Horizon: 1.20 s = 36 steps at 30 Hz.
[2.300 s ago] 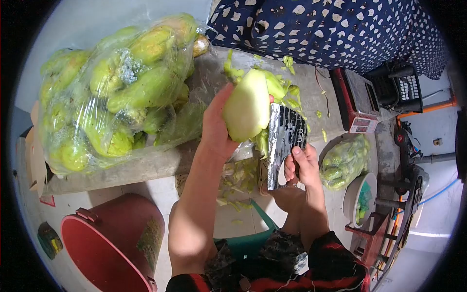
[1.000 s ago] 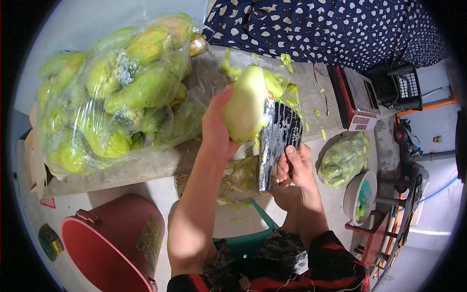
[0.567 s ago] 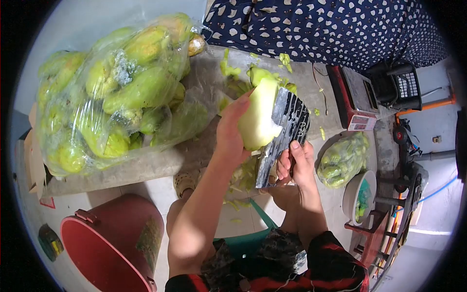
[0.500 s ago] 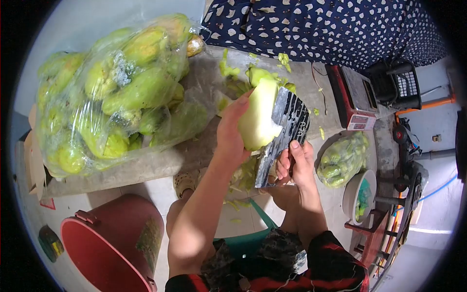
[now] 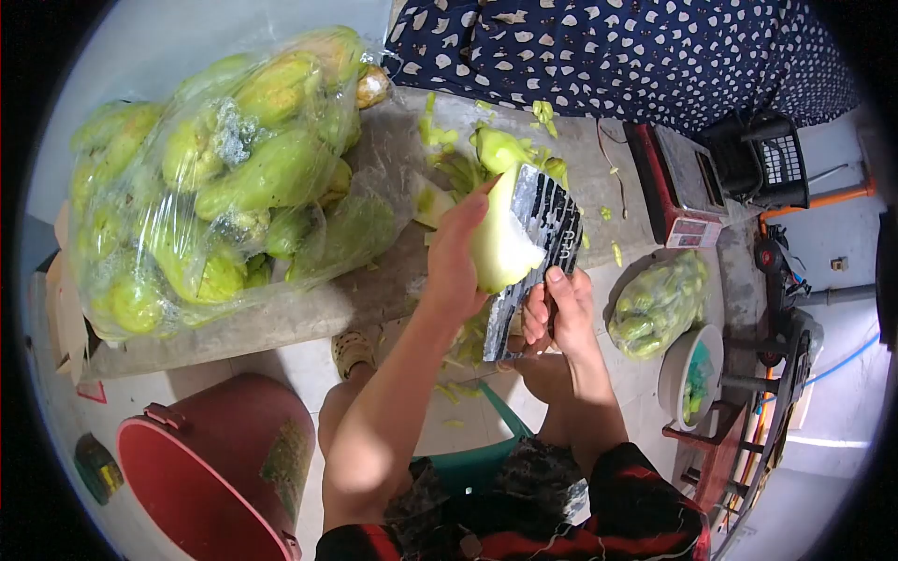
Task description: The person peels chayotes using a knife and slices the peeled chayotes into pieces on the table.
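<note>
One peeled fruit point(image 5: 505, 248), one broad black-streaked blade point(image 5: 537, 245)

Fruit: pale, with a flat cut side; raised above the near edge of the worktop point(image 5: 582, 154); clasped by the left hand point(image 5: 456, 257), fingers wrapped round its left side. Blade: gripped firmly in the right hand point(image 5: 564, 307), thumb on its face; lies against the fruit's cut side. On worktop: clear plastic bag of whole green fruits point(image 5: 271, 178), left end; green trimmings point(image 5: 454, 170), middle, toward far edge; red scale point(image 5: 687, 178), right end. On floor: red bin point(image 5: 253, 411), beyond near left edge.
</note>
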{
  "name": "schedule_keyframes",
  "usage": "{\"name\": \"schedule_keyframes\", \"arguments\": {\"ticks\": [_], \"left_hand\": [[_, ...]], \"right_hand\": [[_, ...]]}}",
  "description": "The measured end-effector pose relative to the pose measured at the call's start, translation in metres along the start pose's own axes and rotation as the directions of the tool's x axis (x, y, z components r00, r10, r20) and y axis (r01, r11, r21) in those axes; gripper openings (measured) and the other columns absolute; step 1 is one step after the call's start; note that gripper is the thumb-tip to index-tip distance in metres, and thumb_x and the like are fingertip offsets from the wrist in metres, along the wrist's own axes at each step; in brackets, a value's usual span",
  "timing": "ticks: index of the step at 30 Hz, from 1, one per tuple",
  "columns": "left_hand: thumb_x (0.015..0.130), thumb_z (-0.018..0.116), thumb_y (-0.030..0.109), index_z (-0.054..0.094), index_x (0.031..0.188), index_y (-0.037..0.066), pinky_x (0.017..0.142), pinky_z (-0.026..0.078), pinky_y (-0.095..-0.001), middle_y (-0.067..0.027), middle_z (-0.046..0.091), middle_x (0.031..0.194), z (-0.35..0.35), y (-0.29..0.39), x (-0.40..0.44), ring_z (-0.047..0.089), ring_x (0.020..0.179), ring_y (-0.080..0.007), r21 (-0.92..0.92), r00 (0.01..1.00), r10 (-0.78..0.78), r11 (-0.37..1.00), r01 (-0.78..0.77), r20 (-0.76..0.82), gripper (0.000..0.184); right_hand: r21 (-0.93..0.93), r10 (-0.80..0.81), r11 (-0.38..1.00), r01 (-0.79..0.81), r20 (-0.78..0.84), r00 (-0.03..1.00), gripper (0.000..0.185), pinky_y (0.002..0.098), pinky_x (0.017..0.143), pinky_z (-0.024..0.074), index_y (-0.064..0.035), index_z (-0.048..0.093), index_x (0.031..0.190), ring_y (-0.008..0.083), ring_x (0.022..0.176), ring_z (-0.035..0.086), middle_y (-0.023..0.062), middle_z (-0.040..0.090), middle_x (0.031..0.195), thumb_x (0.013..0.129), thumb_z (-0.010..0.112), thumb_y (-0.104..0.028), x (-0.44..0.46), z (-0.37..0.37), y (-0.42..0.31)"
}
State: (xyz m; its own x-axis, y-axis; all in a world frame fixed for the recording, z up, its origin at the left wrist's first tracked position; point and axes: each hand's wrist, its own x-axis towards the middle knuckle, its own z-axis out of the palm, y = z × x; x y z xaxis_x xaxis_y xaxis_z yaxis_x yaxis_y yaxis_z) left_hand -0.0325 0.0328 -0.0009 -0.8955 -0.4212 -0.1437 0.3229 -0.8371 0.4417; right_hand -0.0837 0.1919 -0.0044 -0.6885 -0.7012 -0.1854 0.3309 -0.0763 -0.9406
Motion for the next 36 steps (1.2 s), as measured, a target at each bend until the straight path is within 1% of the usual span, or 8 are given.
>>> {"name": "schedule_keyframes", "arguments": {"ticks": [4,9,17,20,21,24,27,36], "left_hand": [[0.097,0.05,0.033,0.048,0.137,-0.003,0.088,0.051,-0.0355,-0.0129,0.063,0.115,-0.003,0.002,0.0,0.064,0.1,-0.021,-0.044,0.999,-0.011,0.999,0.012,0.041,0.054],[0.094,0.056,0.047,0.056,0.126,0.003,0.087,0.054,-0.0405,-0.0114,0.067,0.108,-0.009,0.008,0.002,0.068,0.096,-0.0251,-0.045,0.96,-0.275,0.96,0.277,0.044,0.054],[0.095,0.056,0.046,0.054,0.127,0.004,0.079,0.057,-0.0392,-0.012,0.066,0.107,-0.002,0.012,0.004,0.067,0.095,-0.0244,0.083,0.97,-0.23,0.968,0.236,-0.075,0.053],[0.097,0.049,0.049,0.049,0.133,0.008,0.077,0.057,-0.0403,-0.0126,0.065,0.108,-0.013,0.021,0.011,0.066,0.096,-0.024,0.069,0.995,-0.095,0.993,0.097,-0.029,0.055],[0.098,0.046,0.051,0.046,0.137,0.01,0.077,0.056,-0.0413,-0.0131,0.064,0.109,-0.016,0.021,0.014,0.065,0.097,-0.0236,0.017,0.996,0.038,0.999,-0.039,0.084,0.056],[0.1,0.038,0.054,0.041,0.14,0.014,0.078,0.057,-0.0439,-0.0118,0.062,0.112,-0.01,0.014,0.016,0.061,0.103,-0.0236,0.005,0.972,0.227,0.974,-0.227,-0.054,0.057],[0.1,0.039,0.054,0.039,0.141,0.014,0.081,0.057,-0.045,-0.0094,0.06,0.114,-0.013,0.013,0.017,0.059,0.106,-0.0246,-0.003,0.922,0.365,0.93,-0.369,-0.127,0.057],[0.099,0.046,0.048,0.033,0.143,0.005,0.086,0.055,-0.0422,-0.0157,0.055,0.121,-0.021,0.007,0.019,0.057,0.109,-0.0273,0.089,0.767,0.641,0.766,-0.636,-0.029,0.063]], "right_hand": [[0.011,-0.01,1.0,0.01,0.021,1.0,0.032,0.0312,0.035,0.0436,-0.0045,0.044,0.089,0.0155,0.039,0.048,0.0053,0.046,0.055,0.103,0.049,-0.033,0.001,-0.005,0.003],[-0.028,0.023,0.999,-0.021,0.085,0.996,0.027,0.0313,0.035,0.0431,-0.0051,0.043,0.091,0.0156,0.039,0.048,0.0054,0.046,0.057,0.103,0.05,-0.029,0.006,-0.017,0.0],[-0.096,0.086,0.992,-0.085,0.005,0.996,0.022,0.0303,0.035,0.042,-0.0048,0.045,0.093,0.0155,0.039,0.047,0.0044,0.045,0.055,0.1,0.055,-0.022,0.005,-0.043,-0.018],[-0.22,-0.186,0.962,0.161,-0.098,0.978,0.019,0.0287,0.038,0.043,-0.0039,0.048,0.09,0.0141,0.04,0.049,0.0036,0.049,0.055,0.1,0.057,-0.018,0.007,-0.042,-0.02],[-0.318,-0.3,0.916,0.245,-0.136,0.944,0.018,0.0283,0.039,0.0433,-0.0031,0.05,0.09,0.0136,0.04,0.05,0.0034,0.05,0.056,0.099,0.058,-0.016,0.006,-0.034,-0.015],[-0.844,-0.509,0.457,0.281,0.011,0.861,0.017,0.0325,0.043,0.0442,-0.0013,0.052,0.085,0.0198,0.047,0.057,0.008,0.054,0.058,0.092,0.064,-0.011,-0.01,0.001,-0.009],[-0.892,-0.556,0.087,0.444,0.327,0.764,0.012,0.0376,0.047,0.0449,-0.0034,0.054,0.085,0.0316,0.054,0.058,0.0143,0.055,0.069,0.085,0.065,-0.009,-0.023,0.019,0.002],[-0.852,-0.554,-0.082,0.517,0.471,0.687,0.025,0.0359,0.051,0.0459,0.0024,0.059,0.1,0.0279,0.059,0.06,0.0108,0.058,0.076,0.08,0.068,-0.009,-0.032,0.043,0.013]]}}
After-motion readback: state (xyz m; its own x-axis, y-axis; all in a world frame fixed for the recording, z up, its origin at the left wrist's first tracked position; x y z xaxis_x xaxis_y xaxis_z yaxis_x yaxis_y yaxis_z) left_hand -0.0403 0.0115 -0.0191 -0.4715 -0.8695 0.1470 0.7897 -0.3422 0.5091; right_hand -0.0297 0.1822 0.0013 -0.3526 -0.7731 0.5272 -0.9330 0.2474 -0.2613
